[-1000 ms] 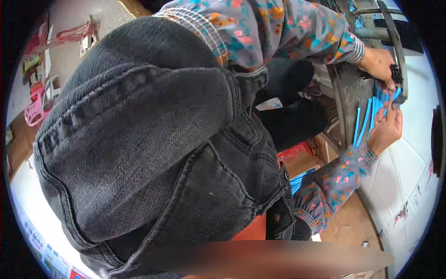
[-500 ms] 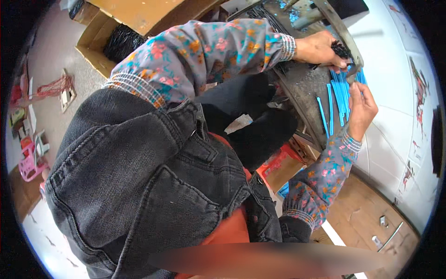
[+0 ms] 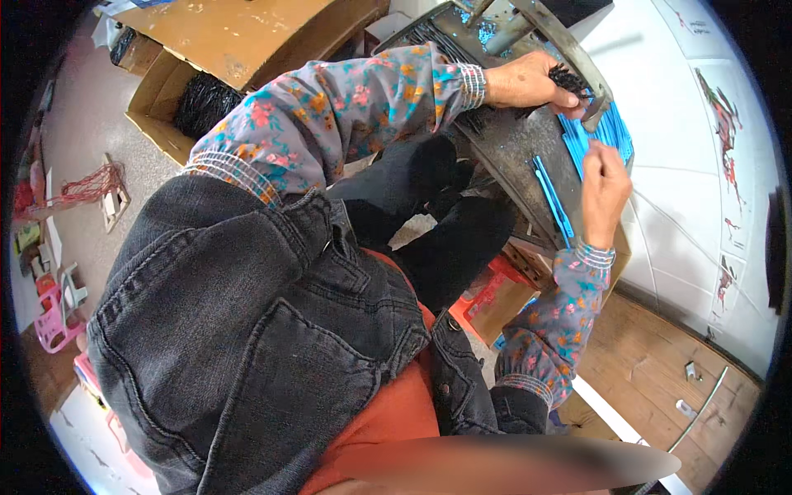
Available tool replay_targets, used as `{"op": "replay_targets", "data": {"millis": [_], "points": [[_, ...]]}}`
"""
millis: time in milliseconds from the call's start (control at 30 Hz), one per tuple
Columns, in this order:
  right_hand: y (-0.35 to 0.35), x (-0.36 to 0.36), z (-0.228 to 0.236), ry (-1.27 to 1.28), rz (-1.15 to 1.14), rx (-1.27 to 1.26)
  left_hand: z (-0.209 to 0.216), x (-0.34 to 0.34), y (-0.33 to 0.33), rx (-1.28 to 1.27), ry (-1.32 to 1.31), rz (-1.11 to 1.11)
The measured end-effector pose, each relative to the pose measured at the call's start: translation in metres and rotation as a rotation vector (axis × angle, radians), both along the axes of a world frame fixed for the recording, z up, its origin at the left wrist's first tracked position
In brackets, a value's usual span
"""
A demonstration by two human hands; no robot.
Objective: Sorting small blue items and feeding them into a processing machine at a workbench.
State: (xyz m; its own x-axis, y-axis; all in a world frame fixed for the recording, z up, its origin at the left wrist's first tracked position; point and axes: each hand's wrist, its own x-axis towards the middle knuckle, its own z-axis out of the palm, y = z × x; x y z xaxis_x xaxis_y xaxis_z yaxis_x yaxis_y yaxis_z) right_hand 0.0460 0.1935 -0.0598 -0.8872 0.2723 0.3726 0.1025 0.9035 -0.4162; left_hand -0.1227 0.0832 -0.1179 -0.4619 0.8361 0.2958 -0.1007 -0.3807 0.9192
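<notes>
My left hand (image 3: 525, 81) is closed around a bunch of short, thin black strips (image 3: 569, 80), beside a curved metal piece (image 3: 597, 109) of the bench tool. Just below that metal piece is my right hand (image 3: 606, 191), its fingers curled together. Whatever its fingertips pinch, if anything, is too small to make out. Bright blue strips (image 3: 612, 132) lie in a bundle behind and beside the hands. A few separate blue strips (image 3: 551, 198) rest on the dark worktop (image 3: 507, 153).
An open cardboard box (image 3: 157, 124) of black strips (image 3: 206, 103) stands left of the bench. Blue scraps (image 3: 488, 37) lie on the bench's far part. A white wall (image 3: 668, 190) borders the right side. Below the bench is a red crate (image 3: 487, 289).
The whole view has shifted, so both hands and the bench appear farther left. My right hand's fingers are curled more tightly. My left hand still holds the black strips.
</notes>
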Motion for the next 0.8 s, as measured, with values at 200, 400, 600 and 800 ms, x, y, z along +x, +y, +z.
{"op": "replay_targets", "data": {"millis": [200, 400, 600, 800], "points": [[-0.016, -0.013, 0.004, 0.136, -0.065, -0.586, 0.013, 0.006, -0.005, 0.011, -0.133, -0.018], [-0.022, -0.014, 0.012, 0.097, -0.098, -0.623, 0.018, 0.010, -0.010, 0.026, -0.079, 0.056], [-0.003, -0.020, 0.018, 0.084, -0.004, -0.426, 0.019, 0.009, -0.018, 0.020, -0.012, 0.060], [0.006, -0.008, 0.021, -0.141, -0.104, -0.553, 0.012, 0.007, -0.026, -0.009, 0.078, 0.129]]}}
